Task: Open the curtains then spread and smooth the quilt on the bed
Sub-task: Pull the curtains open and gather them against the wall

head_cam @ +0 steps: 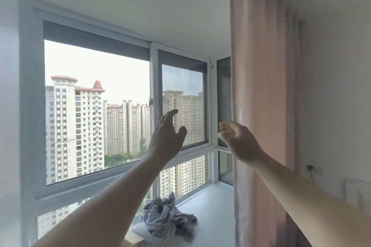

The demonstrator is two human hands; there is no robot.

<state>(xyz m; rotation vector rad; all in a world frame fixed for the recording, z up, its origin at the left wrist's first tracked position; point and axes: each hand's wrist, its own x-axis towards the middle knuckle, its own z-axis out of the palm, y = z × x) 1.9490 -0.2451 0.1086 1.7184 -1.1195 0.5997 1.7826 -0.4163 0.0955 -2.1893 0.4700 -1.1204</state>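
The pink curtain (261, 106) hangs gathered in folds at the right side of the bay window (96, 106), and the glass is uncovered. My left hand (166, 134) is raised in front of the window's middle frame with its fingers spread and nothing in it. My right hand (236, 138) is raised just beside the curtain's left edge. Its fingers curl loosely toward the thumb and hold no fabric. No bed or quilt is in view.
A crumpled grey ribbed cloth (168, 218) lies on the white window ledge (212, 206) below my arms. A wall socket (310, 167) with a cable and a white switch panel (359, 192) sit on the wall right of the curtain.
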